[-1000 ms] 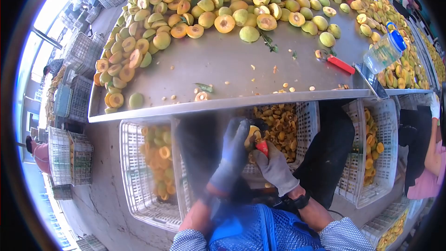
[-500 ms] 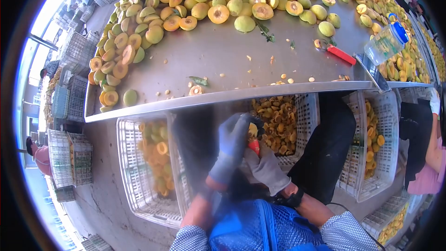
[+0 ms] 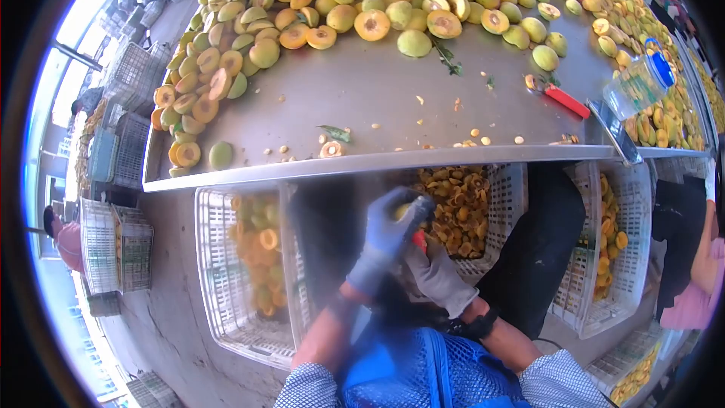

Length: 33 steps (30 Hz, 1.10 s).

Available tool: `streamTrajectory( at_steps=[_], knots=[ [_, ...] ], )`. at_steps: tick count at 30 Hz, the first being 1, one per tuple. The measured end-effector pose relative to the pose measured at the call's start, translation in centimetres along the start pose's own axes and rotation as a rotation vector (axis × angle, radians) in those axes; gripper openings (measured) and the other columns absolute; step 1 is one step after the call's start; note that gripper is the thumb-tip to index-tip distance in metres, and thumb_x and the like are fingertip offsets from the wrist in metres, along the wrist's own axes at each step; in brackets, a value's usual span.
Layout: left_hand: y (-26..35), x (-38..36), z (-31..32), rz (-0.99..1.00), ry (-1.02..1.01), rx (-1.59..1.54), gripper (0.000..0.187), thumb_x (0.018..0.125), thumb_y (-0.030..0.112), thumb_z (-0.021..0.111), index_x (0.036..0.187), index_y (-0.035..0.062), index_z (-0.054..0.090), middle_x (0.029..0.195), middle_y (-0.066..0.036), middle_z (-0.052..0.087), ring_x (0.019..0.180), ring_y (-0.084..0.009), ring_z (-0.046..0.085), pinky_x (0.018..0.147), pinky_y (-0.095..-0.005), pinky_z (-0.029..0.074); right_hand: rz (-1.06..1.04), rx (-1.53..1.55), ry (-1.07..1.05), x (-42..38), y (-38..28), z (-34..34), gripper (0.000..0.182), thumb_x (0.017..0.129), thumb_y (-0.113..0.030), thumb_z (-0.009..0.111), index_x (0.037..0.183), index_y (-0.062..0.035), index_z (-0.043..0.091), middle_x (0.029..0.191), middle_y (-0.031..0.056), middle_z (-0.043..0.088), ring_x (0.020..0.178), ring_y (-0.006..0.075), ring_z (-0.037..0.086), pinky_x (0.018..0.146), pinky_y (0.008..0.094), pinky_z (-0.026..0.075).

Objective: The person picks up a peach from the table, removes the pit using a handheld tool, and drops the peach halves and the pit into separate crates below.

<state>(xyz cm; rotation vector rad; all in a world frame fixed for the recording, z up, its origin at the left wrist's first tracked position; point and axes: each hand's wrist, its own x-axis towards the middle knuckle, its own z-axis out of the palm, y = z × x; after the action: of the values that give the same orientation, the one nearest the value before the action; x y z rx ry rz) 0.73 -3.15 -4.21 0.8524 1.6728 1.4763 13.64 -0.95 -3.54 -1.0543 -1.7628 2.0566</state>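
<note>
My left hand (image 3: 387,228), in a blue-grey glove, is closed around a yellow-green piece of stone fruit (image 3: 402,211) above a crate. Its fingers hide much of the piece. Close beside it, my right hand (image 3: 438,276) wears a grey glove and grips a red-handled tool (image 3: 419,239); the tool's working end is hidden at the fruit. Beneath and beyond both hands, a white plastic crate (image 3: 516,189) holds many orange-yellow fruit pieces (image 3: 457,208). Halved peach-like fruits (image 3: 371,25), some showing brown stones or hollows, are heaped on the metal table (image 3: 340,106).
Another red-handled tool (image 3: 566,101), a phone (image 3: 613,132) and a blue-lidded plastic jar (image 3: 638,87) lie at the table's right. White crates with fruit stand left (image 3: 215,279) and right (image 3: 633,257) of my legs. A co-worker in pink (image 3: 691,298) is at far right.
The view has shifted slightly, so the table appears further right. My left hand has turned over the fruit, whose cut face shows less. Both hands stay together above the crate.
</note>
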Motion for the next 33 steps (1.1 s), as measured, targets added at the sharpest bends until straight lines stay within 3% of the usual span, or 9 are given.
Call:
streamTrajectory(
  at_steps=[3,5,8,13,17,20,24,31,33],
  knots=[
    [0.8,0.4,-0.8,-0.114,-0.125,-0.167,0.019,0.09,0.015,0.065,0.089,-0.0035,0.066,0.079,-0.005,0.066,0.075,-0.0097,0.059,0.069,-0.0254,0.049,0.159,0.095,-0.099,-0.5,0.0,0.3,0.036,0.097,-0.04,0.052,0.095,-0.0055,0.059,0.069,0.0012,0.057,0.062,0.0119,0.054,0.057,0.0301,0.044],
    [0.9,0.9,-1.0,-0.195,-0.212,-0.177,0.022,0.09,0.018,0.065,0.09,-0.0045,0.065,0.08,-0.006,0.067,0.075,-0.0095,0.06,0.07,-0.0252,0.05,0.37,0.438,-0.18,-0.7,-0.6,0.3,0.038,0.096,-0.048,0.05,0.085,-0.0118,0.052,0.057,-0.0054,0.042,0.045,0.0075,0.039,0.044,0.0286,0.035],
    [0.8,1.6,-2.3,-0.236,-0.404,-0.203,0.027,0.088,0.021,0.068,0.093,-0.0048,0.065,0.083,-0.006,0.068,0.078,-0.0085,0.06,0.071,-0.0249,0.051,0.438,0.689,-0.417,-1.0,-1.2,-0.7,0.041,0.095,-0.054,0.046,0.081,-0.0158,0.047,0.052,-0.008,0.028,0.038,0.0057,0.024,0.039,0.0269,0.025],
    [0.5,1.6,-2.1,-0.096,-0.376,-0.165,0.022,0.088,0.02,0.066,0.092,-0.0019,0.066,0.082,-0.005,0.068,0.078,-0.0108,0.062,0.072,-0.0266,0.051,0.457,0.764,-0.397,-1.1,0.5,-0.4,0.044,0.094,-0.058,0.043,0.083,-0.0158,0.048,0.051,-0.0083,0.026,0.038,0.0062,0.024,0.04,0.0263,0.025],
    [1.8,0.8,-2.4,-0.157,-0.327,-0.306,0.024,0.087,0.021,0.07,0.09,-0.0024,0.066,0.078,-0.002,0.065,0.076,-0.0058,0.057,0.069,-0.0244,0.05,0.48,0.797,-0.385,-1.3,-0.5,-0.2,0.046,0.094,-0.059,0.043,0.083,-0.0152,0.049,0.049,-0.0082,0.025,0.036,0.0069,0.023,0.039,0.0267,0.026],
    [0.7,1.8,-3.3,-0.167,-0.517,-0.169,0.027,0.086,0.021,0.071,0.094,-0.004,0.066,0.082,-0.005,0.067,0.076,-0.0092,0.061,0.071,-0.0256,0.052,0.413,0.726,-0.451,-1.7,-2.1,0.2,0.044,0.095,-0.058,0.043,0.084,-0.0154,0.047,0.049,-0.009,0.025,0.036,0.0057,0.022,0.041,0.0257,0.026],
    [0.7,1.3,-1.5,-0.123,-0.451,-0.371,0.027,0.088,0.022,0.063,0.09,-0.0057,0.064,0.08,-0.011,0.067,0.072,-0.0154,0.063,0.068,-0.0292,0.052,0.412,0.978,-0.499,-1.8,-2.1,0.2,0.041,0.095,-0.056,0.045,0.085,-0.016,0.047,0.051,-0.0089,0.028,0.036,0.0056,0.022,0.042,0.0254,0.027],
    [-0.2,1.2,-0.7,-0.07,-0.345,-0.568,0.036,0.09,0.031,0.063,0.092,-0.0051,0.063,0.081,-0.012,0.066,0.071,-0.0183,0.063,0.068,-0.0309,0.053,0.352,0.848,-0.494,-1.5,-1.6,-0.4,0.042,0.097,-0.053,0.043,0.083,-0.0141,0.046,0.053,-0.0074,0.029,0.039,0.0059,0.024,0.043,0.0251,0.026],
    [-0.4,0.6,-0.6,-0.04,-0.296,-0.59,0.037,0.09,0.032,0.062,0.092,-0.0049,0.062,0.08,-0.013,0.066,0.071,-0.0191,0.064,0.067,-0.0311,0.053,0.285,0.588,-0.394,-1.7,-1.9,-0.3,0.043,0.098,-0.053,0.043,0.081,-0.0131,0.045,0.054,-0.0069,0.029,0.04,0.0066,0.024,0.043,0.0256,0.026]
  ],
)
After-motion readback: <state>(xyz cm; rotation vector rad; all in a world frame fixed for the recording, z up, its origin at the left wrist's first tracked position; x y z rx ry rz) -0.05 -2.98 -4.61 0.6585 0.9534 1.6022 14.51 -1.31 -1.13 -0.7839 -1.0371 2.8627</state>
